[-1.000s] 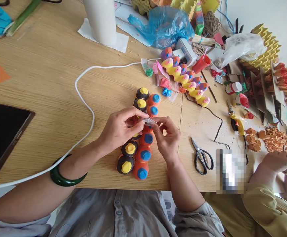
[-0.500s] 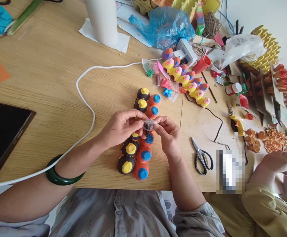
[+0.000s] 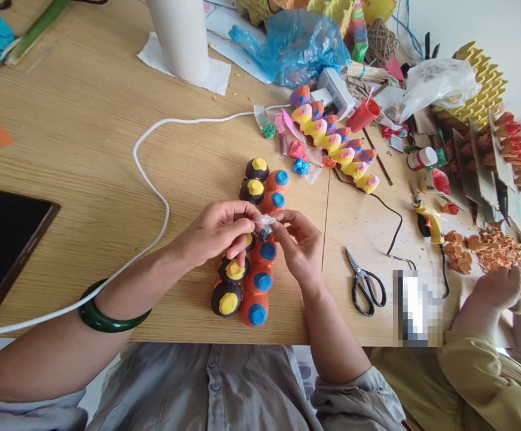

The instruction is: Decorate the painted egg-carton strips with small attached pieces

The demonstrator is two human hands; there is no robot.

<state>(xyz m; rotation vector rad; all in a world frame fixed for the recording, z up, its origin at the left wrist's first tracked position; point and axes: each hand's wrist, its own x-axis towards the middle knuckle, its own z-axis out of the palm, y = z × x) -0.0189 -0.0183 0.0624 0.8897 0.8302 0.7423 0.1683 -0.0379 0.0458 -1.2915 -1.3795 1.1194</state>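
My left hand (image 3: 219,232) and my right hand (image 3: 300,246) pinch a small clear plastic bag (image 3: 265,221) from opposite sides. A dark lump shows inside the bag; its kind I cannot make out. Directly beneath lie two rows of painted bumps like egg-carton cups: a black row with yellow tops (image 3: 227,293) and an orange row with blue tops (image 3: 256,299). My fingers and the bag hide the middle of both rows. A dark green bangle circles my left forearm.
Black-handled scissors (image 3: 364,286) lie to the right, near a yellow glue gun (image 3: 430,222). A white cable (image 3: 137,157) loops across the table and over my left forearm. At left is a phone (image 3: 9,251). A co-worker's hands (image 3: 497,293) are at far right.
The bag has turned slightly between my fingers, and more of its crinkled clear film shows at the top. Both hands still grip it over the painted rows. The view has shifted slightly.
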